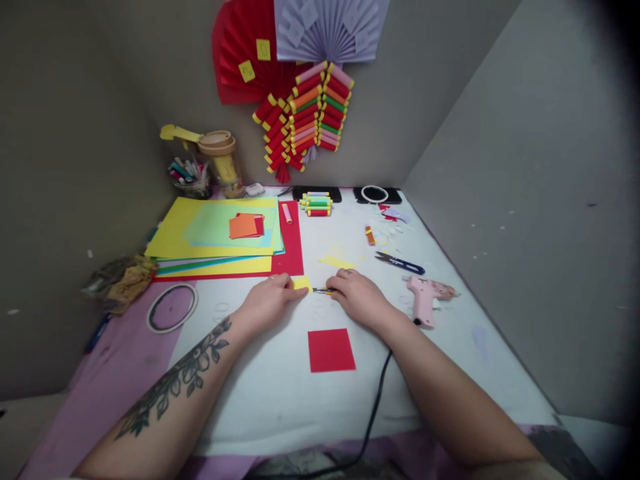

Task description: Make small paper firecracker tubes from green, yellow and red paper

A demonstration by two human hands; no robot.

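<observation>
My left hand [267, 300] is closed on a small yellow paper piece [301, 284], its fingertips pressing it near the middle of the table. Close to the paper's right end, my right hand [357, 297] grips a small metal-bladed cutting tool [320, 290] with a dark and yellow handle; most of that handle is hidden by the fingers. The blade tip points left and meets or nearly meets the paper. A red paper square [331, 350] lies flat on the white cloth below and between both hands. Beyond the right hand lies a yellow paper strip [337, 261].
Stacked coloured paper [170, 230] lies at left, beside a tape roll [173, 308]. Blue-handled thread snips [403, 263] and a pink glue gun [424, 300] lie at right; a black cord [377, 393] runs to the front. Rolled paper tubes [317, 205] stand behind; walls close both sides.
</observation>
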